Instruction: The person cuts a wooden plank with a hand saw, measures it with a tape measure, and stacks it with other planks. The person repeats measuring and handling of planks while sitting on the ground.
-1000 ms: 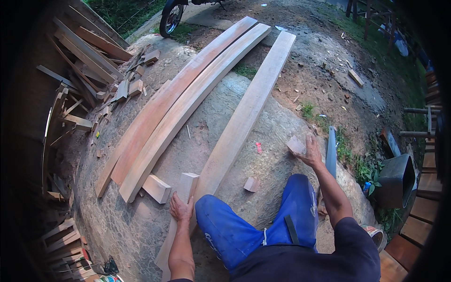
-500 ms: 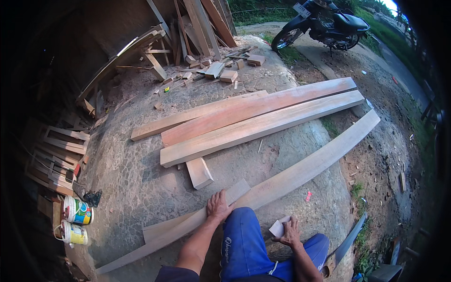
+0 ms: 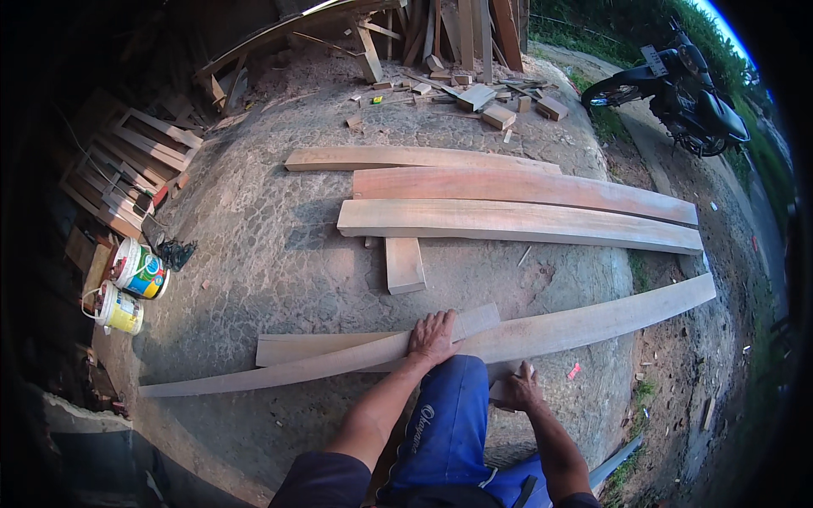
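The long, pale, flat wooden plank [image 3: 296, 369] lies low by the person's blue-trousered knee [image 3: 457, 385], crossing over another long, pale wooden plank [image 3: 605, 320]. The left hand [image 3: 434, 337] rests on it near its right end, fingers bent toward the far edge, but one cannot tell if it grips, while the right hand [image 3: 520, 388] holds a small, square-edged wooden block [image 3: 500, 392]. Rough gray ground [image 3: 326, 284] gives room between the planks and a thick, pale wooden beam [image 3: 517, 225].

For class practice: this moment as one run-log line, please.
left hand: on pale board; right hand: holding wood block; right of it: red scrap; beyond: reddish plank
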Demonstrator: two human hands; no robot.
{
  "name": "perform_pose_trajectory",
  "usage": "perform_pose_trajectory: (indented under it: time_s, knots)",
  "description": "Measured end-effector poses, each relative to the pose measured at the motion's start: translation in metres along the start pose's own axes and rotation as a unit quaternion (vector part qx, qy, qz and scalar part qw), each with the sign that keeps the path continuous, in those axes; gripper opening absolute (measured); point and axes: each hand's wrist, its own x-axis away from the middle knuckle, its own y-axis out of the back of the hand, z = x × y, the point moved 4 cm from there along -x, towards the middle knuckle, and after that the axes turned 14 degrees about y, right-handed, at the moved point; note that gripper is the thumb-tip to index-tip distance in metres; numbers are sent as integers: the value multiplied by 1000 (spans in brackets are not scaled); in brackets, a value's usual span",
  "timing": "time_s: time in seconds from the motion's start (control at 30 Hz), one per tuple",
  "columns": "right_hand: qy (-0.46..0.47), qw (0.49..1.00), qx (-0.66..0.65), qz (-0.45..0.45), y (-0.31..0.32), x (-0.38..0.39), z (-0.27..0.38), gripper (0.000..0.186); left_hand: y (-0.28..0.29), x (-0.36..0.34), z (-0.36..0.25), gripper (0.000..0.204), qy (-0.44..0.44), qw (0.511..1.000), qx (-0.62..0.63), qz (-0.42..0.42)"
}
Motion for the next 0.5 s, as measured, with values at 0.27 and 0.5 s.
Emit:
perform_pose_trajectory:
  time_s: [0.27, 0.5]
  knots:
    - [-275, 664, -629, -297, -49, 86, 42, 56, 6, 7, 8, 81, -88, 993, 53, -57]
    - [-299, 446, -708, -458, -1, 84, 36, 48, 15, 70, 105, 98, 30, 997, -34, -56]
